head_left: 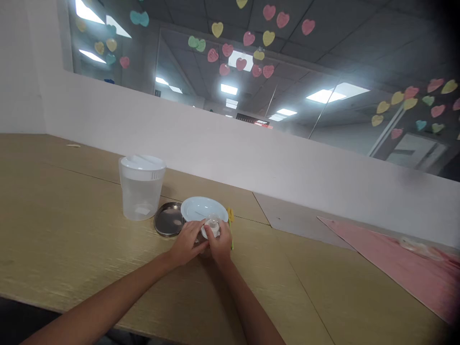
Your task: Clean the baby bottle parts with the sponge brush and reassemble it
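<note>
Head view: we find the near edge of the bench (72,239) passing under both forearms. Ahead of it, about midway along, the left hand (187,242) and right hand (221,242) meet around a small clear-and-white item (212,228). We record the left fingers curled and grasping its left side; the right fingers grip the opposite side, the thumb laid across the white part. Its lower portion is hidden by the hands, and we cannot tell whether it touches the bench.

Just to the right of the hands we note a yellow-and-green object (230,215), partly covered and not identifiable. Left of and beyond the hands lies a round metal tray (168,225), with a pale blue bowl (201,205) beside it; whether the two touch, we cannot tell. Left of the tray, a translucent bucket (142,191) stands upright, white lid (143,163) on top.

Toward the right end of the bench we observe a pink sheet (391,258). Along the far edge rises a white wall (215,143), and above it glass panels (201,91) bearing heart-shaped notes (248,38).
</note>
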The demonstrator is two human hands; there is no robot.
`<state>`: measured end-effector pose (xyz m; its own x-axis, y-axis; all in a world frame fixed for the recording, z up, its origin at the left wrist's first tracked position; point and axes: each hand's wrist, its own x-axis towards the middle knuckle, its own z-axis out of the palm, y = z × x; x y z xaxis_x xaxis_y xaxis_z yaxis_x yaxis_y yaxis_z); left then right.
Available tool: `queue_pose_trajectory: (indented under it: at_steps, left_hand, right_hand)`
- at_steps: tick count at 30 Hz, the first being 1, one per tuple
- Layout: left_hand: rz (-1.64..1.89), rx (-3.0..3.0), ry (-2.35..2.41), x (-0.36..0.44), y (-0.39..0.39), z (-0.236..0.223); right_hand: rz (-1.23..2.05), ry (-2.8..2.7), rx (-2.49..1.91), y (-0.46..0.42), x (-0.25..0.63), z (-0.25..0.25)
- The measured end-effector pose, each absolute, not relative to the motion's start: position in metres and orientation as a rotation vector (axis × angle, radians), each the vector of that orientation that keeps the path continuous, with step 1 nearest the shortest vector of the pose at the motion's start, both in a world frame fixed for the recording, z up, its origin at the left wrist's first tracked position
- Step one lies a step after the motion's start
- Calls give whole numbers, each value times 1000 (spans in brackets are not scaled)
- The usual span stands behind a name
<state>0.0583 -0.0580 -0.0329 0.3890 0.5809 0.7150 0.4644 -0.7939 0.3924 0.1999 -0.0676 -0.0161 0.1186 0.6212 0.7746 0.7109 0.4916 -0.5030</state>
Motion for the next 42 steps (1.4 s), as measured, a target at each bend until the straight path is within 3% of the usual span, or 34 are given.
queue_pose_trajectory:
  at_steps: [18,42]
  left_hand:
    - [1306,2480,924,60,-58,-25]
    - [1320,2446,879,60,-58,-27]
  right_hand:
    - [-208,-1513,-1144,-71,202,-7]
    - [87,-1367,-1184,-72,196,-6]
